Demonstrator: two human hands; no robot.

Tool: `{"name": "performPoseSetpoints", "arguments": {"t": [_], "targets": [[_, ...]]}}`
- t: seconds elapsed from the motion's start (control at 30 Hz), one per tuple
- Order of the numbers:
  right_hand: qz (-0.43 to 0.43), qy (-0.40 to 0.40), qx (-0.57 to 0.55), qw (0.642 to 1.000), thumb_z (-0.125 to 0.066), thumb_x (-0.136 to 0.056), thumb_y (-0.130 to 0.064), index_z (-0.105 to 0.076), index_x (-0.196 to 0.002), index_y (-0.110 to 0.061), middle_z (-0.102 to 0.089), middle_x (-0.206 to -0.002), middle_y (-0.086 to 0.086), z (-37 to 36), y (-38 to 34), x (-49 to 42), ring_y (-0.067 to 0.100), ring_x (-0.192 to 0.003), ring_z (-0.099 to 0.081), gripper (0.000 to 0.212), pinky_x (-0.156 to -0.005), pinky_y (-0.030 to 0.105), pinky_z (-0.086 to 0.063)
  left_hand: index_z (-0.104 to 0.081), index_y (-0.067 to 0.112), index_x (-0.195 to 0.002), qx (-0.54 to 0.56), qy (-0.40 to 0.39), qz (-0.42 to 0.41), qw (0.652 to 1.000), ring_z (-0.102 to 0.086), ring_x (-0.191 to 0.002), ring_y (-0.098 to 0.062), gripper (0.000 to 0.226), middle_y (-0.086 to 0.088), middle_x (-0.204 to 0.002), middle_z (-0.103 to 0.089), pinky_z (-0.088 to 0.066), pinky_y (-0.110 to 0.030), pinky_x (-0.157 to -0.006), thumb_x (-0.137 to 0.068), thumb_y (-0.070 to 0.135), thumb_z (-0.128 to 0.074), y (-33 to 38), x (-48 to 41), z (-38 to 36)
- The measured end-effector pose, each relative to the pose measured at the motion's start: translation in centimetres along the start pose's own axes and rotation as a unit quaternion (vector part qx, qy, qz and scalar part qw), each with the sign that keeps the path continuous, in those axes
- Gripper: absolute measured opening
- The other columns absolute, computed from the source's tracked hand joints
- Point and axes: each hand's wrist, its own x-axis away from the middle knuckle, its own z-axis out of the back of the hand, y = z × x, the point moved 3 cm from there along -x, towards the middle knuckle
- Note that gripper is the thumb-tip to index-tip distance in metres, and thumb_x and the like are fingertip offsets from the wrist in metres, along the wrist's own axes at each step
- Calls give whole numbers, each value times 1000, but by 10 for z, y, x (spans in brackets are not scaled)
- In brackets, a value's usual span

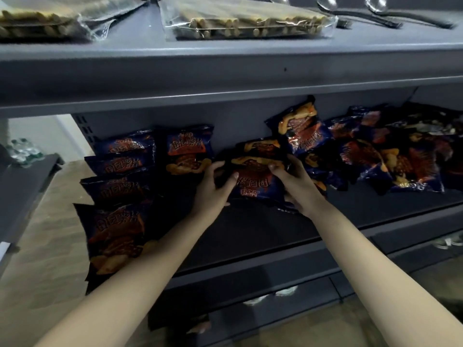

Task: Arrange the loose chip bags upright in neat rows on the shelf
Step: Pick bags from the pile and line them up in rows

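Gripping dark-blue foil chip bag (pixel 255 182) by opposite ends, left hand (pixel 213 187) and right hand (pixel 299 187), frame centre, print inverted. Placing step. Next: flip upright, seat beside standing row (pixel 117 189) at left of grey metal shelf (pixel 250 229). Behind right: loose pile (pixel 400 156).

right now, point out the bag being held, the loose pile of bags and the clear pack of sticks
held bag (pixel 253 182): head view, its printed front
loose pile of bags (pixel 406 161): head view, a bag mid-heap
clear pack of sticks (pixel 238 28): head view, the stick ends
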Motion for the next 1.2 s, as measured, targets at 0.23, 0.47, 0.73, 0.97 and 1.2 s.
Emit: {"name": "performPoseSetpoints", "arguments": {"t": [0.23, 0.47, 0.73, 0.97, 1.2], "targets": [[112, 50, -206, 971, -58, -90, -8, -45, -126, -49, -49, -136, 2, -2, 3, 16, 23, -121, -53, 56, -97, 52, -47, -37, 21, -134, 289, -15, 118, 950, -61, -96, -14, 52, 5, -113, -53, -57, -32, -69, -88, 29, -59, 1, 2, 0], [197, 67, -156, 966, -65, -78, -23, -51, -120, -48, -49, -137, 2, -33, 17, 40, 22, -128, -47, 50, -104, 57, -39, -48, 17, -130, 289, -35, 120, 949, -60, -111, -19, 64, -3, -123, -61, -51, -32, -89, -72, 33, -71, -11, 19, -33], [328, 175, 112, 922, -59, -91, -19, -51, -128, -27, -49, -128, 3, 16, -23, 44, 12, -118, -49, 39, -96, 16, -41, -39, 28, -130, -39, -173, -37, 983, -52, -113, -7, 70, 9, -117, -55, -41, -16, -92, -72, 15, -77, 14, 11, 4], [71, -224, 296, 926, -65, -80, -50, -55, -112, -44, -56, -113, -29, 5, -35, 50, -10, -108, -51, 33, -89, 7, -38, -41, 38, -126, -186, -315, -63, 929, -55, -105, 3, 65, 19, -116, -56, -45, -22, -93, -76, 14, -75, 47, 9, 16], [100, -137, 79, 982, -70, -82, -20, -56, -114, -31, -66, -115, -7, -24, -2, 20, 6, -105, -62, 36, -91, 23, -48, -26, 27, -143, -300, -79, -152, 939, -38, -129, -13, 77, 1, -144, -36, -32, -30, -108, -80, 28, -70, 48, -1, 42]]}}
